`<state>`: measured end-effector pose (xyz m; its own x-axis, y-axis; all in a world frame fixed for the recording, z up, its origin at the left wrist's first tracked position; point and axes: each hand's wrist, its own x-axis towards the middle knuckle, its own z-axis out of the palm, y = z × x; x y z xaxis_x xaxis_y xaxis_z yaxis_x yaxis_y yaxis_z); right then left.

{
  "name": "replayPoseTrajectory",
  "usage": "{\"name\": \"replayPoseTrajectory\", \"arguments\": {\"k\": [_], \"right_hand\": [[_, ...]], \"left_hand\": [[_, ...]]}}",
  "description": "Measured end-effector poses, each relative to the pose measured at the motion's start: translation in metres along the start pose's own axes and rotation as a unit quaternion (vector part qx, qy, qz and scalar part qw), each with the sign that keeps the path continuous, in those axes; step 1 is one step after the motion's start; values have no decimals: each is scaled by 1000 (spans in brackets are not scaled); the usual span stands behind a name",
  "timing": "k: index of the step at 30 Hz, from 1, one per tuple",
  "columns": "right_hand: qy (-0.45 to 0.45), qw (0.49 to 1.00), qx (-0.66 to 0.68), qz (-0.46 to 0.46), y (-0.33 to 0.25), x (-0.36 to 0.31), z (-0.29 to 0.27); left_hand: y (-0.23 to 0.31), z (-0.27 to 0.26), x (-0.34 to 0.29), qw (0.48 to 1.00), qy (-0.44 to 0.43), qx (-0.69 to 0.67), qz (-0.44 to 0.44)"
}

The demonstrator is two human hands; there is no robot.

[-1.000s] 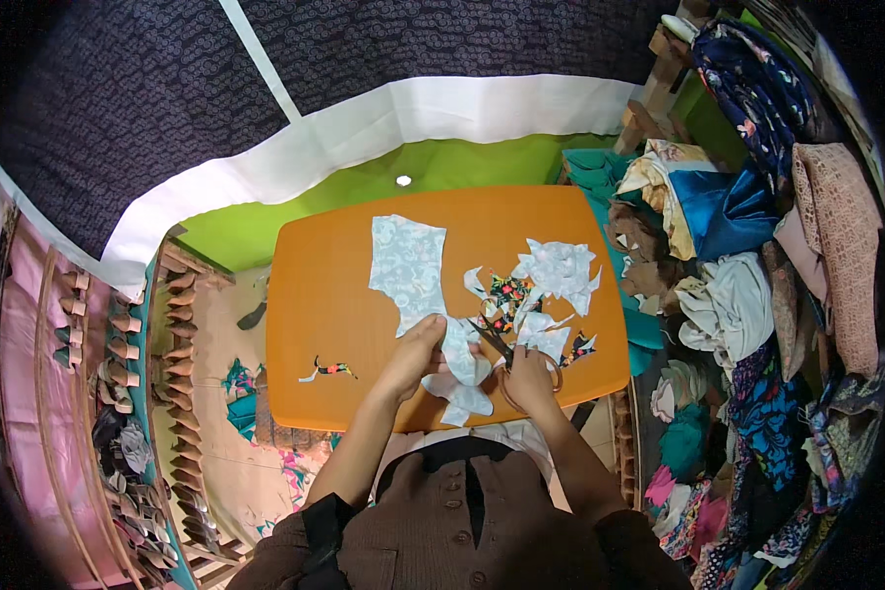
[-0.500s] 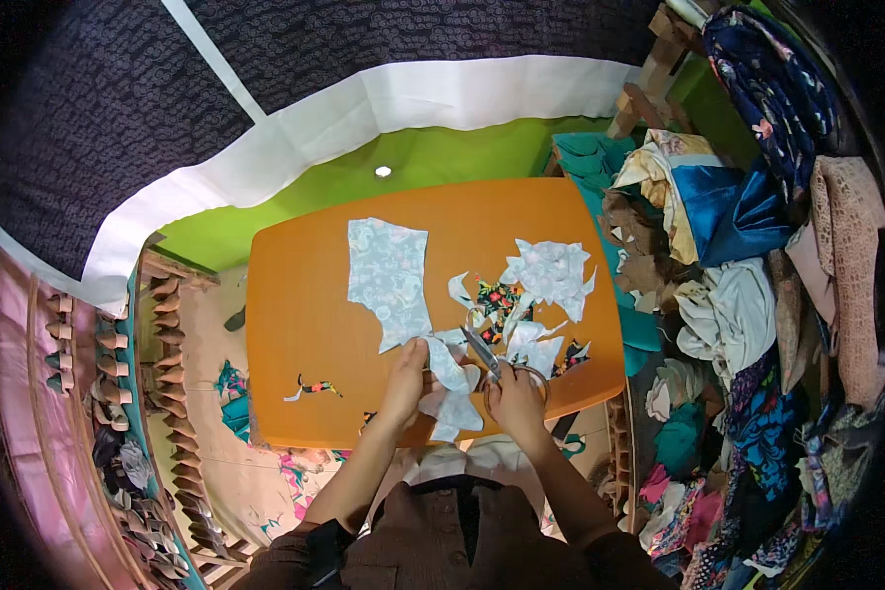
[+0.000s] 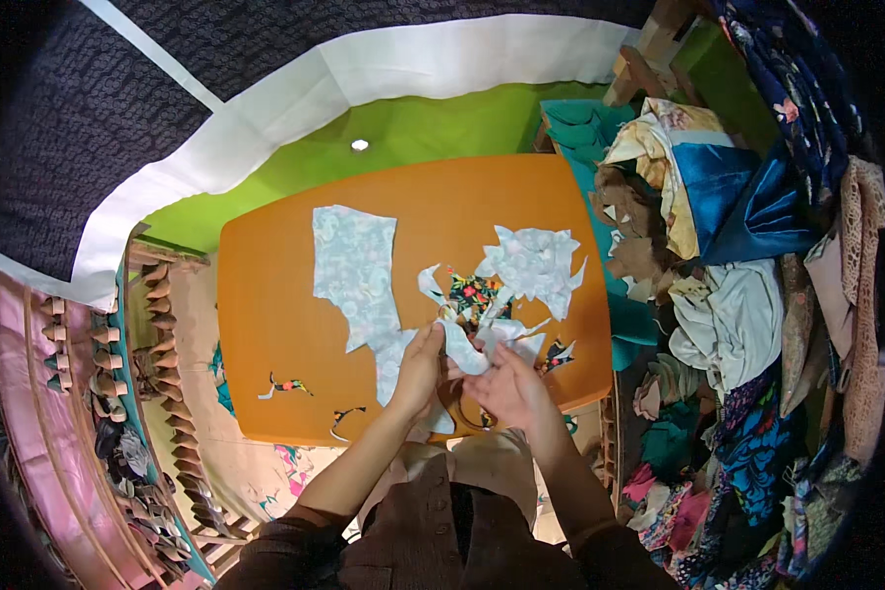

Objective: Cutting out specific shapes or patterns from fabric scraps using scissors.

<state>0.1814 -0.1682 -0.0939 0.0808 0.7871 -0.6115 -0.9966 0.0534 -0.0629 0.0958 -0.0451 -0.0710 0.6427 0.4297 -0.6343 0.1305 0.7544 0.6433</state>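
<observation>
We hold a pale, light-blue printed strip of cut fabric (image 3: 459,351) between our two hands, just above the near edge of the orange wooden counter (image 3: 275,324). Our left hand (image 3: 418,369) has its fingers closed on the strip's left end, where it runs on into the long pale printed fabric piece (image 3: 356,270) lying flat across the middle of the counter. Our right hand (image 3: 506,385) grips the strip's right end with fingers curled; something dark seems to sit under that palm, but we cannot tell what it is.

Just beyond our hands lies a dark scrap of fabric with a bright floral print (image 3: 472,292), and behind it, towards the counter's right side, a ragged pale offcut of the same light cloth (image 3: 533,261). Thin pale trimmings curl between the two, touching both. A small dark floral scrap (image 3: 559,352) rests near the right edge.

Well apart on the left half of the counter lie two small snippets (image 3: 285,386), one of them close to the near edge.

To the right of the counter a heap of folded and crumpled cloths (image 3: 728,285) rises, blue, white, brown and patterned. Beyond the counter spreads a bright green cloth (image 3: 403,138) bordered by a white band (image 3: 364,69).
</observation>
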Motion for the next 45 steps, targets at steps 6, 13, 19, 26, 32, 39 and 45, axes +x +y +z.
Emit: {"name": "replayPoseTrajectory", "arguments": {"k": [6,13,19,26,32,39,45], "right_hand": [[-24,997,-8,-75,-83,13,-14],[-82,966,-131,-208,-141,19,5],[145,733,-522,-411,-159,52,-32],[208,649,-591,-432,-136,43,-60],[125,451,-733,-493,-93,37,-39],[-3,585,-749,-310,-9,26,-28],[18,620,-726,-297,69,26,-31]], "left_hand": [[-6,35,35,996,22,-32,82],[-9,67,73,991,23,35,131],[-26,70,119,970,109,189,104],[-61,45,83,957,123,190,183],[-77,34,34,928,127,288,200],[-85,-43,-18,837,266,413,240],[-83,-97,-27,750,341,502,262]]}}
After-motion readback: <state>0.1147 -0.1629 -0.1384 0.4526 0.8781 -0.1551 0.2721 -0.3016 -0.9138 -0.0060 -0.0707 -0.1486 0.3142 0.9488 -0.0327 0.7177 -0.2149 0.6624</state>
